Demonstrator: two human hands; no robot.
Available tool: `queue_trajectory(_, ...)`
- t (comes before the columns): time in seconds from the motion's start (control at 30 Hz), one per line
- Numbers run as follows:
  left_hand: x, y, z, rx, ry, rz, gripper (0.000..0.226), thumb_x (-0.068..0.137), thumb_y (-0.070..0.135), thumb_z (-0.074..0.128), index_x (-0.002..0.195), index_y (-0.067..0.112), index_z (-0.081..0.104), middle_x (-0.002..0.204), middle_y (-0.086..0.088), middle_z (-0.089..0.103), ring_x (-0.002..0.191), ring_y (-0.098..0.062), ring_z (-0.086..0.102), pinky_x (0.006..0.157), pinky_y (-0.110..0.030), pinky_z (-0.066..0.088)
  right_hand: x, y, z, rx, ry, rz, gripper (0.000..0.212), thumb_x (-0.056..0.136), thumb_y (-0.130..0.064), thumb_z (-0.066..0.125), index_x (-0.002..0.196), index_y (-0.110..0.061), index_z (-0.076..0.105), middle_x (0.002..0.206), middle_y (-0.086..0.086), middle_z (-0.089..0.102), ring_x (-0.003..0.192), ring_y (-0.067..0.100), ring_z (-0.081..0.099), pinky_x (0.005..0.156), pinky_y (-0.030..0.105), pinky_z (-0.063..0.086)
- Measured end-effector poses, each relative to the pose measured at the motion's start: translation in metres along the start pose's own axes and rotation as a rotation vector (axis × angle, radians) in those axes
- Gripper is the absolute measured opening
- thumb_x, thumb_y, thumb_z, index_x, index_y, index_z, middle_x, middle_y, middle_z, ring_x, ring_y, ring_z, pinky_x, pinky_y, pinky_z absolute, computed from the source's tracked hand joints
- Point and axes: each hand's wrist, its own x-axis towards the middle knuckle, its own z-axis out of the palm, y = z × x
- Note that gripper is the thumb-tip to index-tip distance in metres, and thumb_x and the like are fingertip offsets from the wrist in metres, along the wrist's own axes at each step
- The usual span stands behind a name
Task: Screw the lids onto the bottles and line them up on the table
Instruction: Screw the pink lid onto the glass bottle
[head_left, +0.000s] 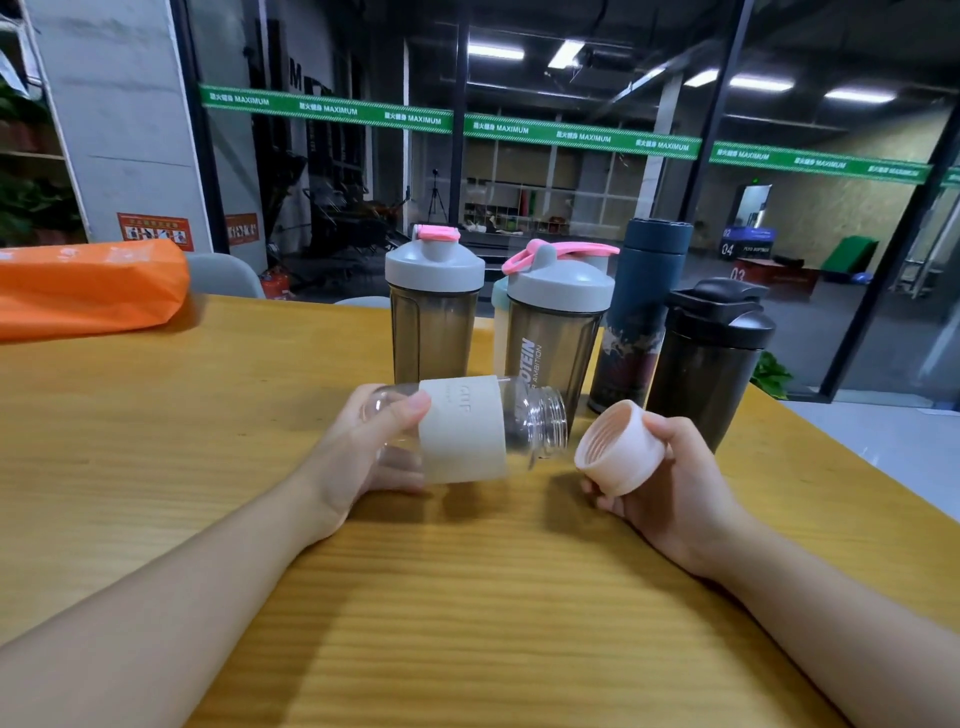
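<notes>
My left hand (363, 452) grips a clear glass bottle (467, 431) with a pale sleeve, held on its side above the wooden table (467, 597), its open threaded neck pointing right. My right hand (670, 488) holds a peach screw lid (618, 447), its ribbed inside facing the bottle's mouth, a small gap between them. Behind stand capped bottles in a row: a grey-lidded shaker with pink flip cap (434, 306), a second grey-lidded shaker marked PROTEIN (556, 332), a dark blue flask (644, 312), and a black shaker (711, 353).
A pale bottle (500, 317) is mostly hidden behind the two grey-lidded shakers. An orange bag (88, 286) lies at the table's far left. Grey chair backs (223, 275) stand past the far edge, before a glass wall. The table's right edge runs diagonally past the black shaker.
</notes>
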Motion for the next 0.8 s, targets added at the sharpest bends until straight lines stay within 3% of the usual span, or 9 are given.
queue_trajectory(0.1,-0.002,-0.001,0.001,-0.035,-0.041,-0.022,0.078,0.048,0.054,0.072,0.114,0.017,0.052,0.103,-0.005,0.061,0.067,-0.026,0.068,0.049,-0.035,0.056,-0.001,0.001,0.0,-0.099,-0.045,-0.014,0.041,0.08,-0.038,0.045,0.103,-0.005,0.051,0.077,0.017,0.056,0.055,0.024,0.056,0.041,0.025,0.041)
queue_trajectory(0.2,-0.005,-0.004,-0.001,-0.045,-0.055,-0.006,0.085,0.046,0.053,0.075,0.117,0.013,0.05,0.093,-0.001,0.067,0.061,-0.022,0.067,0.048,-0.032,0.053,-0.002,0.002,0.0,-0.176,-0.092,-0.025,0.049,0.07,-0.039,0.053,0.105,-0.004,0.049,0.068,0.015,0.059,0.05,0.022,0.055,0.037,0.022,0.038)
queue_trajectory(0.27,-0.006,-0.006,-0.003,-0.049,-0.062,-0.008,0.09,0.041,0.054,0.081,0.116,0.014,0.051,0.087,0.001,0.069,0.062,-0.022,0.067,0.047,-0.031,0.051,-0.001,0.004,-0.001,-0.186,-0.113,-0.029,0.065,0.06,-0.04,0.066,0.112,-0.006,0.046,0.071,0.013,0.06,0.054,0.021,0.056,0.04,0.022,0.042)
queue_trajectory(0.33,-0.008,-0.005,-0.004,-0.062,-0.064,-0.016,0.089,0.04,0.053,0.082,0.114,0.015,0.051,0.082,0.004,0.07,0.061,-0.021,0.067,0.047,-0.032,0.05,-0.001,0.004,-0.002,-0.181,-0.145,-0.034,0.082,0.05,-0.038,0.079,0.119,-0.008,0.046,0.083,0.014,0.06,0.062,0.02,0.06,0.045,0.024,0.046)
queue_trajectory(0.47,-0.012,-0.004,-0.003,-0.039,-0.059,-0.012,0.091,0.036,0.057,0.085,0.109,0.015,0.054,0.083,0.001,0.068,0.06,-0.021,0.064,0.046,-0.032,0.049,-0.005,0.003,-0.003,-0.243,-0.193,-0.084,0.086,0.048,-0.043,0.089,0.121,-0.015,0.052,0.099,0.011,0.069,0.083,0.024,0.068,0.063,0.032,0.053)
queue_trajectory(0.63,-0.015,-0.002,0.001,0.004,-0.073,-0.013,0.102,0.024,0.064,0.086,0.109,0.017,0.055,0.085,-0.001,0.07,0.064,-0.021,0.066,0.046,-0.031,0.05,-0.01,0.002,-0.002,-0.276,-0.189,-0.085,0.087,0.043,-0.042,0.093,0.12,-0.025,0.057,0.108,0.013,0.067,0.095,0.031,0.069,0.078,0.037,0.055)
queue_trajectory(0.8,-0.018,-0.002,0.002,0.023,-0.085,-0.004,0.09,0.034,0.057,0.085,0.109,0.018,0.054,0.088,-0.001,0.069,0.064,-0.02,0.065,0.047,-0.031,0.049,-0.013,0.002,-0.003,-0.411,-0.199,-0.117,0.086,0.045,-0.05,0.091,0.122,-0.035,0.055,0.116,0.008,0.066,0.104,0.027,0.066,0.091,0.045,0.05)
